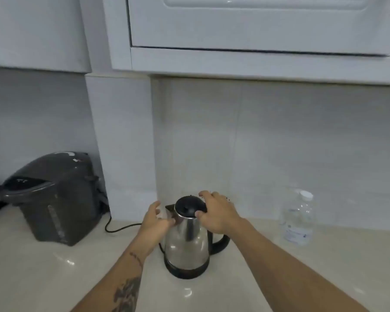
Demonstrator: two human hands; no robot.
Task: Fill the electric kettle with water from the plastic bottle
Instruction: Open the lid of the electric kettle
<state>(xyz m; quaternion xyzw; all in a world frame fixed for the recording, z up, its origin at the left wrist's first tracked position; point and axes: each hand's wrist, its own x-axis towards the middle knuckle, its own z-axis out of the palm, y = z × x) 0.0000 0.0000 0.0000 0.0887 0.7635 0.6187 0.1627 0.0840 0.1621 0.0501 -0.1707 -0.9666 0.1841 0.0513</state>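
A steel electric kettle (187,242) with a black lid, black handle and black base stands upright on the pale counter (54,278), its lid closed. My right hand (216,212) curls over the right side of the lid, thumb and fingers on its rim. At the spout on the left, my left hand (154,221) touches the kettle's upper side with its fingers apart. A clear plastic bottle (298,219) with a white cap stands upright at the right near the wall, apart from both hands.
A dark grey hot-water dispenser (52,197) sits at the left, its black cord (119,228) trailing along the counter toward the kettle. White wall cabinets (234,30) hang overhead. A tiled wall (279,143) backs the counter.
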